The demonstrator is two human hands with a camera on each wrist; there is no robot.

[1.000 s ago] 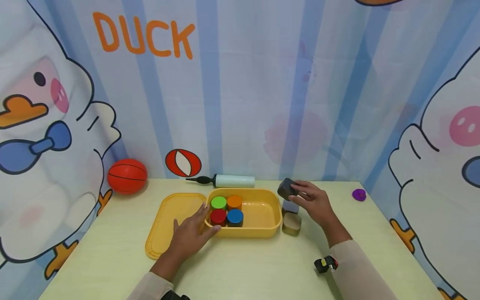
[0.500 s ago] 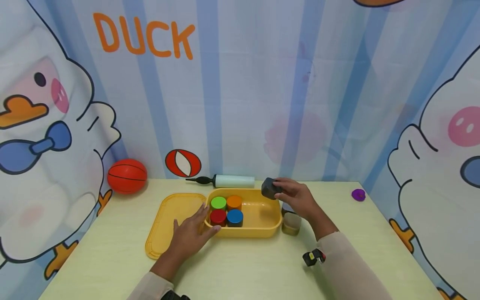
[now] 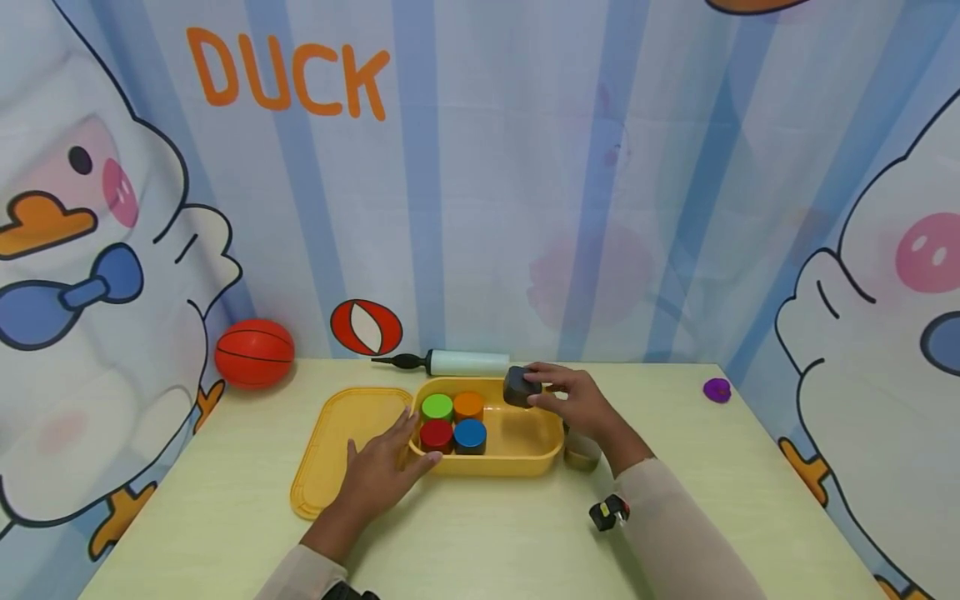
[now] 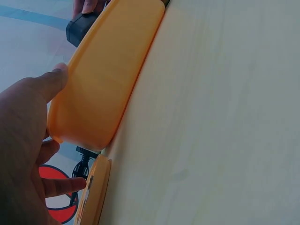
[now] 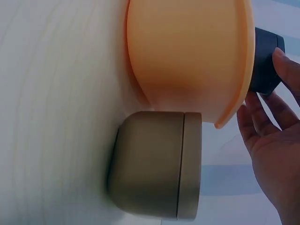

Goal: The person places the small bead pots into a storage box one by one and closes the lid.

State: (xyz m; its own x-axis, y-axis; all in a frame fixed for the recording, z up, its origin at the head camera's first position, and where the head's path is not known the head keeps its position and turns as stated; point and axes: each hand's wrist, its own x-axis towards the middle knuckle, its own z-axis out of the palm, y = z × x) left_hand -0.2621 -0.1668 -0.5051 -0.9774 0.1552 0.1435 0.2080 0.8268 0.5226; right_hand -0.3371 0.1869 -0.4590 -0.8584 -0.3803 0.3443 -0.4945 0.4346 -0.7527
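The box (image 3: 495,467) was judged to be about half filled. Its left half was taken up by four lidded pieces: green (image 3: 437,407) and orange (image 3: 468,405) were set at the back, red (image 3: 436,435) and blue (image 3: 470,435) at the front. Its right half was left bare.

The dark block (image 3: 521,387) was pinched between the thumb and fingers of the right hand (image 3: 573,404) and held over that bare half, toward the back rim. In both wrist views its lower part was hidden by the box, so whether the box was touched by it could not be told. Its placing was judged not yet done.

By the left hand (image 3: 381,462), fingers extended and spread, the left end of the box was touched, seemingly to steady it.

The tan block (image 3: 582,452) was left outside, upright on the table (image 3: 465,533) just beside the box's right end. Whether anything more was hidden behind the right hand could not be made out. The lid (image 3: 337,450) was left off, laid flat at the left.
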